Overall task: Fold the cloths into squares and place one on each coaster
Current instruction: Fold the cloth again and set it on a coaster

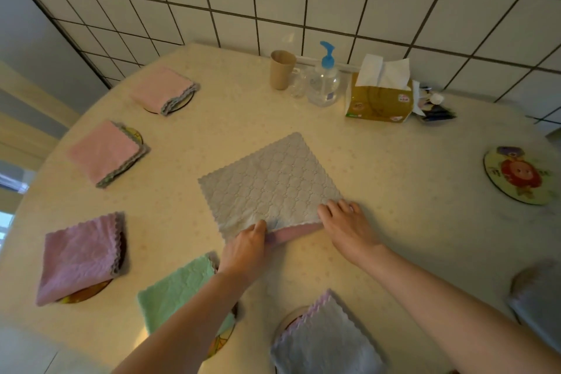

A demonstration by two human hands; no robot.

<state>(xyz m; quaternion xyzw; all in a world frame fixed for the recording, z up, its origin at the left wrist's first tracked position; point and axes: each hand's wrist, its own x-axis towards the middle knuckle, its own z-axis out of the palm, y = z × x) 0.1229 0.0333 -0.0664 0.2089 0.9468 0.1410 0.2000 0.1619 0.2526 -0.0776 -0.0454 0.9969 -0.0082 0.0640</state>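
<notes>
Grey cloth [270, 182]: we see it spread flat in the middle of the table [394, 191], its pink underside showing along the near edge.
Left hand [247, 244]: we see its fingers curled round the near edge of the grey cloth, lifting it slightly.
Right hand [346, 222]: its fingers lie on the near right corner of the grey cloth; whether they pinch it, we cannot tell.
Folded cloths: two pink cloths [104, 152] on coasters at far left, a mauve cloth [77, 255] and a green cloth [179, 288] nearer, and a pale blue cloth [328, 340] at the near edge.
Bare coaster [516, 174]: at right, flower picture, well apart from the grey cloth.
By the wall: paper cup [282, 70], pump bottle [323, 82], tissue pack [379, 97].
</notes>
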